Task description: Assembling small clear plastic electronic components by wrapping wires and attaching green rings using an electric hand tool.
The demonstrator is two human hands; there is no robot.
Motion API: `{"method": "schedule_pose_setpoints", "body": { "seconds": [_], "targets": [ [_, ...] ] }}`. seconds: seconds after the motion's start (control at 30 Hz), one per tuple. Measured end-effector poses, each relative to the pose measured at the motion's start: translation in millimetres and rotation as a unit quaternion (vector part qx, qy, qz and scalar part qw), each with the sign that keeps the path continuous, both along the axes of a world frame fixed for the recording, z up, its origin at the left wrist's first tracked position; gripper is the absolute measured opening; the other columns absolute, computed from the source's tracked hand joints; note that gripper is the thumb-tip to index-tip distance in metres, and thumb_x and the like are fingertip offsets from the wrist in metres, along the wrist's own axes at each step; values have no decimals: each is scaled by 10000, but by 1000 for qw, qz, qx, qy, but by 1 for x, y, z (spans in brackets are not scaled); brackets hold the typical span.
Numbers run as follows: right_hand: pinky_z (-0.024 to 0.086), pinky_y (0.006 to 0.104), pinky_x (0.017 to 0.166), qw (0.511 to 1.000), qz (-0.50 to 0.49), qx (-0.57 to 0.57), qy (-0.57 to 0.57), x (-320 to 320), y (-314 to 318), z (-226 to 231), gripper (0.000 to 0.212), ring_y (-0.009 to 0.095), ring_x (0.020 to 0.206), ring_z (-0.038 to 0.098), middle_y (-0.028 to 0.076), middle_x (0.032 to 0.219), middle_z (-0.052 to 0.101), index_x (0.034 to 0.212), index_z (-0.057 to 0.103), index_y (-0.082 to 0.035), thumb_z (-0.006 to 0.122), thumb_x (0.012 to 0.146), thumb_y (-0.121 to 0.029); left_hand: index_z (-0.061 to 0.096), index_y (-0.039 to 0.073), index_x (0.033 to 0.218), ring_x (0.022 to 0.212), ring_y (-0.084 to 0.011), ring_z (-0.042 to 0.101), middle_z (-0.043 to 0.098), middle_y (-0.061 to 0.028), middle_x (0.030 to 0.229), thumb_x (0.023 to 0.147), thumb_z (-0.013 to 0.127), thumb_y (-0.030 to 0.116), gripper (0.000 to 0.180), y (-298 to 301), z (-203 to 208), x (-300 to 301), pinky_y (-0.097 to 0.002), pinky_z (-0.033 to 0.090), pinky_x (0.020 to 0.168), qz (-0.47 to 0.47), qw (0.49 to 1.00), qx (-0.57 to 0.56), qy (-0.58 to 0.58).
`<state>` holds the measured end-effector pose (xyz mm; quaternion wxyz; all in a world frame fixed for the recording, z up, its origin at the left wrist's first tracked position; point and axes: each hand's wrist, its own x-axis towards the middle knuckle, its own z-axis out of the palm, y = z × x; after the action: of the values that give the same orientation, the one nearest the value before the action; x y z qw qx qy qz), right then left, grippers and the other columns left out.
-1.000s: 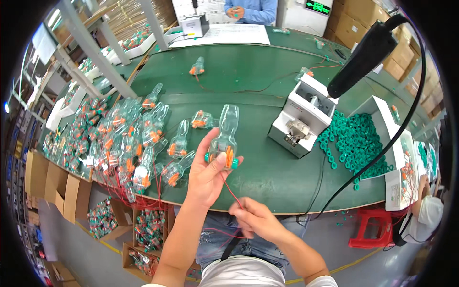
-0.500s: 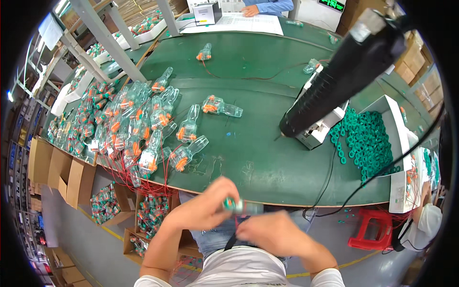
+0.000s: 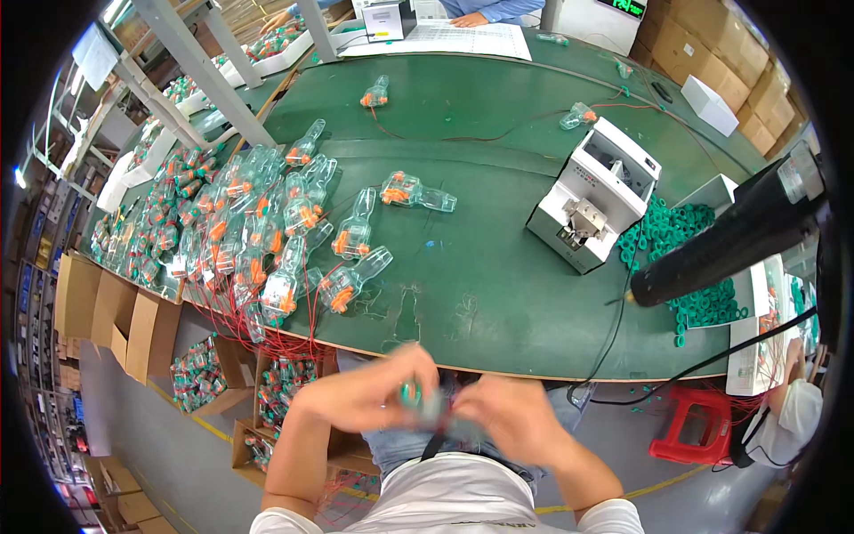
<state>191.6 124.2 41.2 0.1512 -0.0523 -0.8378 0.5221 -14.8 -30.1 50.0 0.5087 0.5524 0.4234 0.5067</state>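
Observation:
In front of my lap, just off the table's near edge, my left hand (image 3: 378, 396) is closed round a clear plastic housing with a green end (image 3: 413, 393), smeared by motion. My right hand (image 3: 511, 414) is beside it, fingers curled together at the housing's other side; what they grip is blurred, perhaps a red wire. Similar clear housings with orange parts and red wires (image 3: 351, 280) lie in a heap on the left of the table. A black cylindrical electric screwdriver (image 3: 729, 245) hangs at the right, its tip over the table.
The green table (image 3: 480, 303) stretches ahead. On it stand a white screw-feeder-like machine (image 3: 594, 198) and a white tray (image 3: 752, 289) of green rings (image 3: 707, 307). Open cartons of parts (image 3: 240, 378) sit below left, a red stool (image 3: 689, 425) below right. Another person's hand (image 3: 470, 20) rests across the table.
The black screwdriver has swung right, uncovering the white machine. Both hands, still together at the housing, have shifted slightly; the housing has turned and dropped a little.

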Motion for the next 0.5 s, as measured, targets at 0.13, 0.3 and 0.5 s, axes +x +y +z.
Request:
{"method": "schedule_pose_setpoints", "body": {
  "seconds": [0.13, 0.3, 0.5],
  "targets": [
    [541, 398, 657, 997, 50, 60, -28, 3, -11, -10, 76, 314, 775, 679, 101, 854, 673, 928, 666, -55, 676, 881, -113, 526, 67, 1020, 1074, -257, 495, 526, -97, 1117, 849, 695, 64, 240, 5, 0, -2, -386, 380, 961, 148, 983, -3, 108],
    [537, 401, 613, 999, -6, 37, -17, -5, 7, -18, 108, 296, 755, 684, 85, 847, 678, 988, 636, -78, 636, 918, -159, 501, 62, 1044, 1033, -247, 474, 460, -91, 1051, 830, 684, -7, 290, 11, 9, 0, -355, 407, 928, -151, 987, 34, 49],
    [539, 397, 620, 999, -13, 50, -8, -7, 18, 5, 113, 325, 743, 671, 129, 869, 680, 981, 673, -61, 638, 930, -156, 525, 68, 1024, 1055, -249, 495, 497, -98, 1130, 821, 739, 21, 298, 2, 10, -7, -354, 395, 950, -137, 986, 11, 96]
  ]
}}
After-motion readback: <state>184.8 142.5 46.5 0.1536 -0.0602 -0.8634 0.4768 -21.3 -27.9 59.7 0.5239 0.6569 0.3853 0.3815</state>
